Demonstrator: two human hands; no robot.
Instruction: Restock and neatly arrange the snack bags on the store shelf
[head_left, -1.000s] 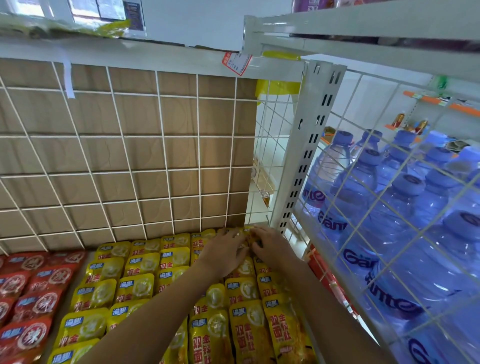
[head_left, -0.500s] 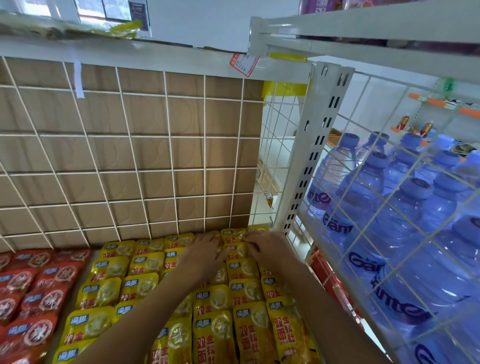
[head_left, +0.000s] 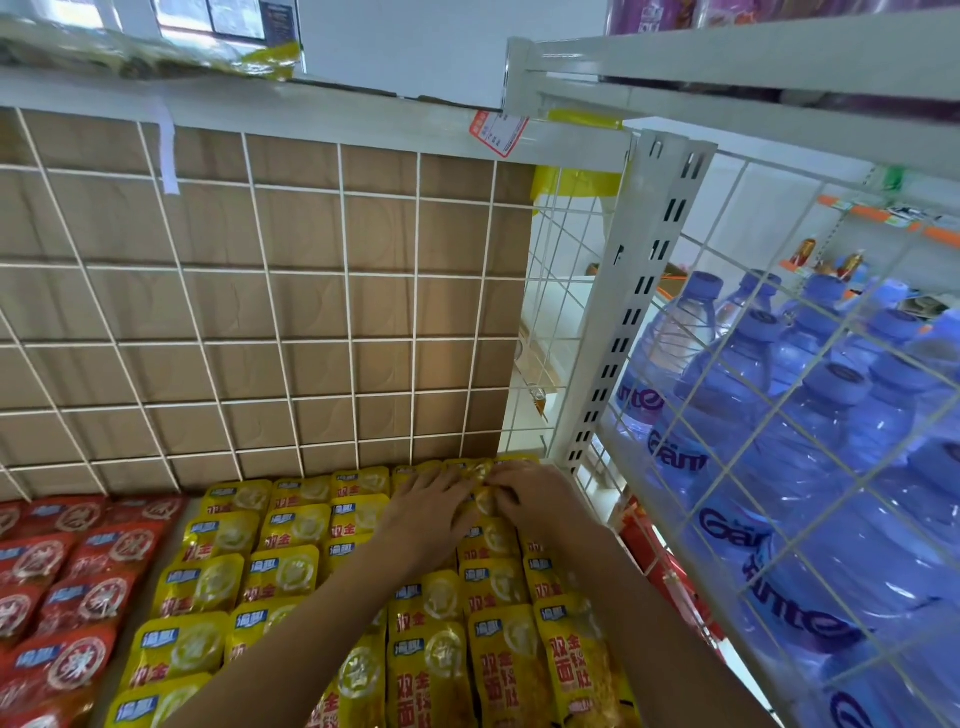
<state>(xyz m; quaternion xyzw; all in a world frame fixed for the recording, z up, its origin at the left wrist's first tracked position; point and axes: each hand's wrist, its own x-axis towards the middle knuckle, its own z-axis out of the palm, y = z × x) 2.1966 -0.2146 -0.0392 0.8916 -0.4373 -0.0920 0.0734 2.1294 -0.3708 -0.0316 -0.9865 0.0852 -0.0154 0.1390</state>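
Shelf (head_left: 618, 312): wire-backed, bearing the stock.
Bags (head_left: 291, 571): yellow, in flat overlapping rows on shelf; apt to ruck at back right if shoved hard.
Left hand (head_left: 431, 514): flat, fingers spread, pressing bags.
Right hand (head_left: 540, 499): curled, seemingly pinching a back bag; may crumple it.

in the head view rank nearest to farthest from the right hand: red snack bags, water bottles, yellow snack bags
1. yellow snack bags, under the right hand
2. water bottles, to the right, behind wire mesh
3. red snack bags, far left
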